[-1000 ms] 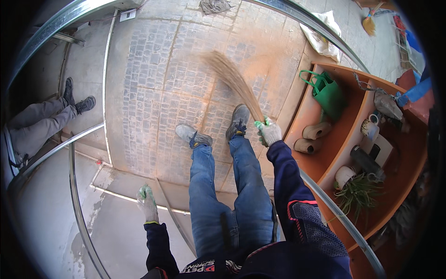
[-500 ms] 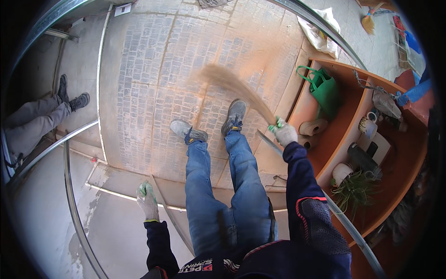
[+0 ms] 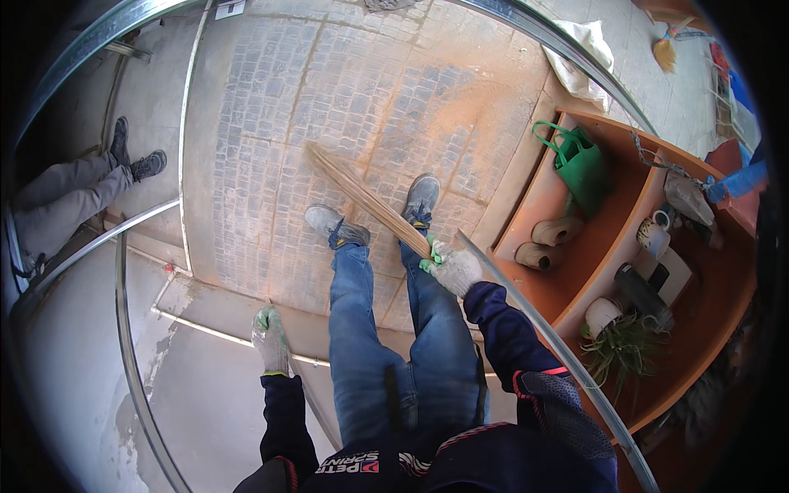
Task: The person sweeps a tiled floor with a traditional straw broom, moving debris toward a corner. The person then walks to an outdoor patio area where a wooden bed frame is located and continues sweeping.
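My right hand (image 3: 452,268), in a white work glove with green fingertips, grips a straw broom (image 3: 362,191). The broom slants up and left, its far end over the paving in front of my shoes and slightly blurred. My left hand (image 3: 269,338), gloved the same way, is held low on the left with its fingers curled and nothing visible in them. It overlaps a thin grey strip (image 3: 312,403) and a white pipe (image 3: 205,334) in the view; whether it touches either cannot be told. Reddish dust (image 3: 485,103) lies across the paving (image 3: 271,156).
An orange shelf unit (image 3: 596,304) on the right holds a green bag (image 3: 582,168), rolls (image 3: 538,256) and a plant (image 3: 616,349). Metal profiles (image 3: 567,366) cross both sides and the top. Another person's legs (image 3: 74,185) show at left. A white sack (image 3: 583,57) lies far right.
My right hand has moved left and toward me, and the broom's tip has swung left. My left hand has risen slightly and shifted right.
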The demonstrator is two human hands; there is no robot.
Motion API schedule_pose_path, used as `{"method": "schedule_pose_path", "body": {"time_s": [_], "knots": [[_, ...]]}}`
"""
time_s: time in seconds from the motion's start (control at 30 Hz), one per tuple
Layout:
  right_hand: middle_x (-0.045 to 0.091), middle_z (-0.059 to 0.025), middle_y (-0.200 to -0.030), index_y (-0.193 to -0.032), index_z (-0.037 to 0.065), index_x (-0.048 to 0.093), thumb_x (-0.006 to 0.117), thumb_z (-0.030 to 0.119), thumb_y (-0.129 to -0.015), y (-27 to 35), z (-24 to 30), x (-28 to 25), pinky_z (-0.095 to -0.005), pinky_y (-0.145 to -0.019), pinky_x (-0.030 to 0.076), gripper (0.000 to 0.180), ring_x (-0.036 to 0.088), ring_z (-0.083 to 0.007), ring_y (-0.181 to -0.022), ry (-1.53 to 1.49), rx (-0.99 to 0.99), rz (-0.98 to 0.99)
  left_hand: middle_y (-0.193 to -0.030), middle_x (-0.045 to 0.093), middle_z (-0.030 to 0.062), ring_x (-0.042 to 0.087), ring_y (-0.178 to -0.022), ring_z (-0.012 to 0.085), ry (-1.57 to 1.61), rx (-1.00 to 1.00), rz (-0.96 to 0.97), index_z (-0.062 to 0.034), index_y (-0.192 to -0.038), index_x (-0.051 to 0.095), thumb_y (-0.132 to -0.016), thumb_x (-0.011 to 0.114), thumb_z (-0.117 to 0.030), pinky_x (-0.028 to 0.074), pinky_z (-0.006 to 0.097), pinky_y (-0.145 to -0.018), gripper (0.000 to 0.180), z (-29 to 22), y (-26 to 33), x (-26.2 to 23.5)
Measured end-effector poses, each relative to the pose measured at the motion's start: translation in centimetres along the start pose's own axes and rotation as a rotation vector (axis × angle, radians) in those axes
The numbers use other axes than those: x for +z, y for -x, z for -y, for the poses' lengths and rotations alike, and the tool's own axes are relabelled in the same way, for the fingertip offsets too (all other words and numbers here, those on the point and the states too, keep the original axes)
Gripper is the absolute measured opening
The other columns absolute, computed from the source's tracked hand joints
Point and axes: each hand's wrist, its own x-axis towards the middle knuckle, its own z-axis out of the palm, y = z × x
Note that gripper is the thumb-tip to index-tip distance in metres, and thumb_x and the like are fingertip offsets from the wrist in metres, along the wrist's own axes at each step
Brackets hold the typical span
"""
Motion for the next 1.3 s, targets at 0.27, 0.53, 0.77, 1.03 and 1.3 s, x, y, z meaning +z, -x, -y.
{"method": "schedule_pose_path", "body": {"time_s": [0.27,0.53,0.77,1.03,1.3], "knots": [[0.073,-0.0222,-0.1,-0.138,0.003,0.059,0.069,0.043,-0.094,2.9,-10.5,-3.7,-0.0443,-0.078,0.056,0.06,0.072,-0.0373,-0.088,-0.369,0.482,-0.374,-0.099,0.068,0.0026,0.057,-0.082,0.0093,0.002,-0.091,-0.092,0.0008,-0.121,0.069,-0.1,0.063,-0.017,0.049,0.027,-0.075,0.028,1.2,0.3,-1.2],[0.073,-0.0195,-0.107,-0.147,0.014,0.054,0.068,0.051,-0.093,5.9,-5.0,-0.9,-0.0479,-0.079,0.057,0.067,0.072,-0.0387,-0.086,-0.073,0.096,-0.05,-0.09,0.066,0.0016,0.057,-0.08,0.0112,-0.024,0.014,-0.08,-0.0001,-0.108,0.073,-0.098,0.063,-0.017,0.049,0.03,-0.073,0.022,4.8,-0.7,0.6],[0.074,-0.0196,-0.1,-0.118,0.015,0.062,0.065,0.049,-0.092,0.9,-8.4,-6.0,-0.052,-0.082,0.057,0.043,0.072,-0.0403,-0.094,0.019,0.291,-0.089,-0.08,0.059,-0.0028,0.051,-0.074,0.0092,0.048,0.122,-0.139,-0.0038,-0.09,0.07,-0.095,0.063,-0.014,0.044,0.029,-0.066,0.013,2.7,0.5,1.0],[0.073,-0.0188,-0.086,-0.116,0.008,0.065,0.071,0.039,-0.09,9.3,-9.0,-7.5,-0.0432,-0.06,0.059,0.04,0.072,-0.0301,-0.064,-0.163,0.34,-0.406,-0.069,0.051,-0.0062,0.046,-0.065,0.0073,0.235,0.013,-0.011,-0.009,-0.078,0.064,-0.094,0.064,-0.011,0.039,0.03,-0.057,0.016,1.9,2.6,-4.2],[0.064,-0.0125,-0.069,-0.109,0.005,0.062,0.076,0.028,-0.092,18.7,-2.1,-1.2,-0.0413,-0.042,0.053,0.032,0.063,-0.0247,-0.05,-1.392,0.537,-0.3,-0.076,0.069,0.0057,0.062,-0.067,0.0166,0.042,0.217,0.049,-0.0068,-0.097,0.075,-0.096,0.064,-0.025,0.05,0.037,-0.064,0.021,0.8,1.0,-8.2]]}}
